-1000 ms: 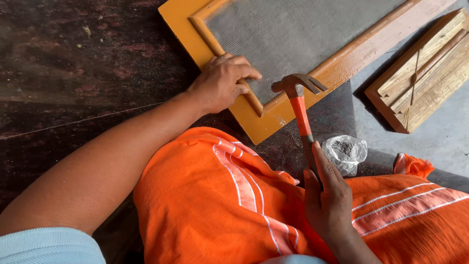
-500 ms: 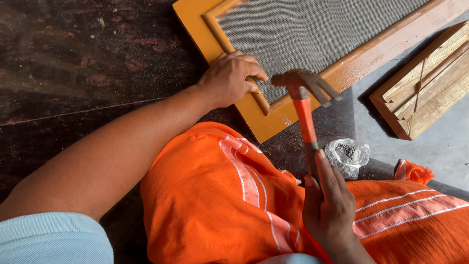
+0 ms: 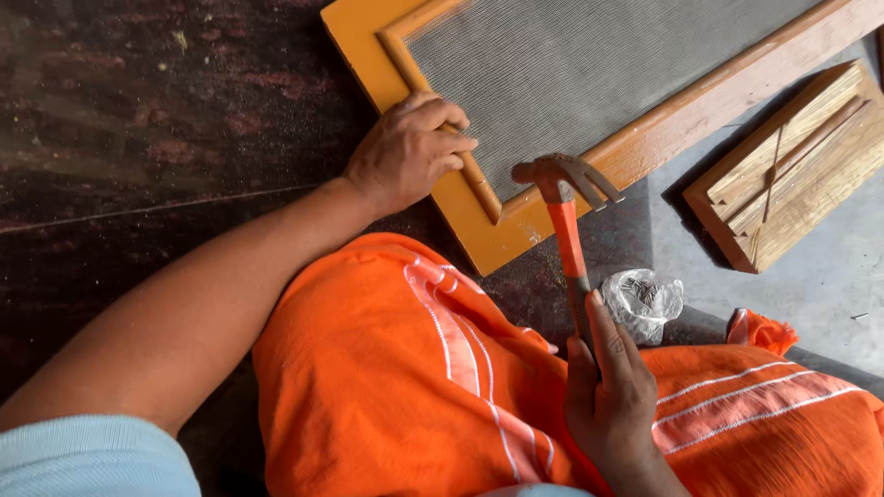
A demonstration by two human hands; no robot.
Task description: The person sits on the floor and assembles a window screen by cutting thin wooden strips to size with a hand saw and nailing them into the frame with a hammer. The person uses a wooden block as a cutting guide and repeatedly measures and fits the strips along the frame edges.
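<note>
My right hand [image 3: 612, 396] grips the orange handle of a claw hammer [image 3: 564, 207], whose metal head hovers just above the lower rail of an orange wooden frame [image 3: 645, 147] holding grey mesh [image 3: 589, 74]. My left hand [image 3: 410, 152] rests on the frame's left inner strip, fingers curled and pinched near the mesh edge; whether they hold a nail is too small to tell. The frame lies flat on the floor in front of my knees.
Orange cloth with white stripes [image 3: 424, 387] covers my lap. A small clear plastic bag of nails [image 3: 645, 299] sits by my right hand. A bundle of bare wooden strips [image 3: 792, 166] lies at the right on the grey floor. The dark floor [image 3: 138, 138] spreads left.
The hammer head has stayed close over the frame's lower rail, shifting slightly. My left hand slid a little along the inner strip. The view has drifted so the frame sits further right.
</note>
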